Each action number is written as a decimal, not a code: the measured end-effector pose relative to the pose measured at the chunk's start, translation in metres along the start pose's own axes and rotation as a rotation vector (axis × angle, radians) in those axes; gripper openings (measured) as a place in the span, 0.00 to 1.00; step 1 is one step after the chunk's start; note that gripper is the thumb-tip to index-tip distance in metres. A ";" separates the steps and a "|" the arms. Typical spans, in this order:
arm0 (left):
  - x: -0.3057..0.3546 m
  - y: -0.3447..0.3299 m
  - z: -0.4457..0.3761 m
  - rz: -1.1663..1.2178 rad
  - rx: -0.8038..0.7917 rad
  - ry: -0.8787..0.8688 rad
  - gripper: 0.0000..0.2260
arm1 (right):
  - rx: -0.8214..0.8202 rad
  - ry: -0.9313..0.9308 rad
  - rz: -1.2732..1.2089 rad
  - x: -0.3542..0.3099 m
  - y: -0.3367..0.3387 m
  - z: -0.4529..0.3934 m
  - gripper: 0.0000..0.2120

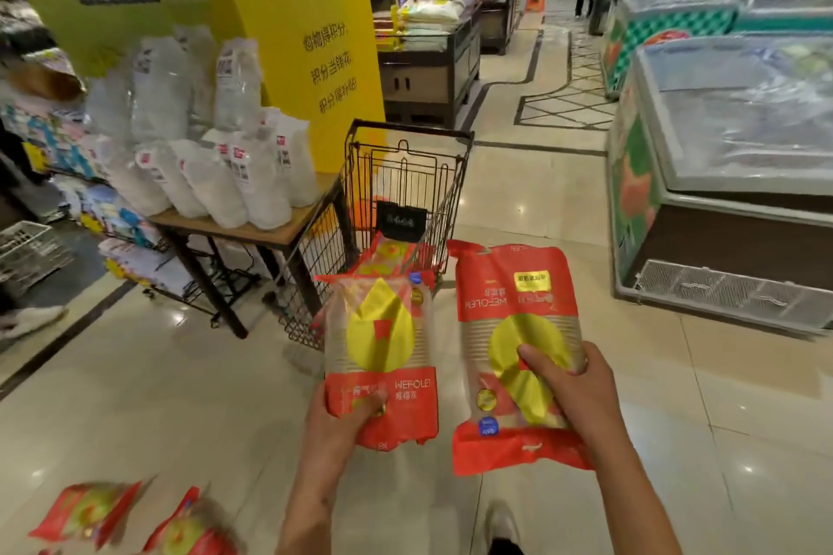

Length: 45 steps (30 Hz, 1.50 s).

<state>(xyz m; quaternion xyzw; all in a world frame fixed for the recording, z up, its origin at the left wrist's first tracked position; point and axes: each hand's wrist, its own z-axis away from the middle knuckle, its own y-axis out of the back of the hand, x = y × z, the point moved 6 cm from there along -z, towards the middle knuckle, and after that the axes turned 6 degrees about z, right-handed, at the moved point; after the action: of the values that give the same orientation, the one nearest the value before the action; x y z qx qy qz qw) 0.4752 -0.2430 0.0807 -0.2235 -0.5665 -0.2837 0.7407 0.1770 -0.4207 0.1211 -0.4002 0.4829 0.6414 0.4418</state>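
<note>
Both forearms reach forward, the left hand point(349, 415) gripping one red packet point(381, 356), the right hand point(570, 388) another point(509, 329).

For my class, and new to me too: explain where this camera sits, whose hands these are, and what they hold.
One picture, from a wide-angle camera worn on a person's head, looking forward and down. No machine: both bare hands are the wearer's. The left hand grips a red-and-yellow plastic packet; the right hand grips a second red-and-yellow packet, its print upside down. Ahead stands a dark wire shopping trolley, beside a wooden table stacked with white bags. A glass-topped chest freezer stands on the right.
</note>
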 end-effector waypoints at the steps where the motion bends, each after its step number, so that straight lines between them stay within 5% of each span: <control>1: 0.003 -0.014 -0.021 0.002 0.004 0.006 0.38 | -0.004 0.000 0.005 -0.005 -0.003 -0.027 0.28; 11: 0.045 -0.118 -0.217 0.058 0.109 0.044 0.50 | -0.107 -0.002 0.087 -0.072 -0.055 -0.287 0.24; 18: 0.068 -0.139 -0.337 0.024 0.203 0.056 0.44 | -0.234 0.047 0.126 -0.112 -0.133 -0.423 0.26; 20: 0.070 -0.148 -0.382 0.032 0.255 0.102 0.40 | -0.241 0.050 0.137 -0.121 -0.162 -0.467 0.28; 24: 0.081 -0.175 -0.466 0.098 0.274 0.114 0.15 | -0.303 0.057 0.196 -0.150 -0.224 -0.548 0.28; 27: 0.082 -0.187 -0.514 0.166 0.295 0.173 0.28 | -0.377 0.088 0.283 -0.172 -0.265 -0.593 0.16; 30: 0.063 -0.183 -0.553 0.138 0.337 0.212 0.46 | -0.470 0.091 0.325 -0.178 -0.307 -0.630 0.16; 34: 0.051 -0.178 -0.577 0.154 0.445 0.281 0.48 | -0.609 0.082 0.402 -0.177 -0.369 -0.669 0.11; 38: 0.049 -0.181 -0.595 0.161 0.599 0.321 0.20 | -0.749 0.022 0.507 -0.151 -0.430 -0.708 0.22; 42: 0.009 -0.181 -0.590 0.274 0.718 0.455 0.38 | -0.813 -0.073 0.591 -0.113 -0.476 -0.744 0.36; 45: -0.014 -0.182 -0.592 0.233 0.819 0.552 0.31 | -0.904 -0.071 0.727 -0.090 -0.513 -0.758 0.36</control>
<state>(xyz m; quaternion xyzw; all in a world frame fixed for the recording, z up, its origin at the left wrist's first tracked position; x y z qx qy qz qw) 0.7718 -0.7614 -0.0844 0.1068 -0.3858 -0.0023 0.9164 0.7576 -1.1011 -0.0927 -0.3361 0.2523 0.9074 -0.0057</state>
